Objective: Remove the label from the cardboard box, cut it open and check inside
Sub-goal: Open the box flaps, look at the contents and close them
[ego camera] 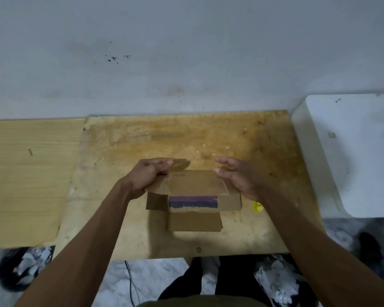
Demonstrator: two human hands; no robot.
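Sitting near the middle of a stained plywood board (208, 138), toward its near half, a shallow brown cardboard box (230, 203) with its flaps standing open. Folding back and up on the far side, the wide far flap (193, 181), plain brown with a small line of dark print near its left corner and a shiny strip of clear tape along its near and right edges. Lying flat toward the viewer on the board, the near flap (195, 221), plain and unmarked. Sticking out on the left, a short side flap (156, 201) with a ragged torn upper edge. Showing through the opening, something flat (193, 201) with a purple band above a dark blue one; too blurred to say what.

Gripping the far flap's left corner, the left hand (148, 175), fingers curled over the top edge and thumb underneath, pinched onto the cardboard. Hovering at the flap's right end, the right hand (237, 176), fingers slack and spread, thumb close to the flap's far right corner; touching it or not, impossible to tell through the blur.

Peeking out beside the right wrist, just right of the box, a small yellow object (258, 206), mostly hidden. Standing to the right of the board, a white appliance (353, 156) with rounded corners. Lying to the left, a paler wood-grain panel (27, 173).
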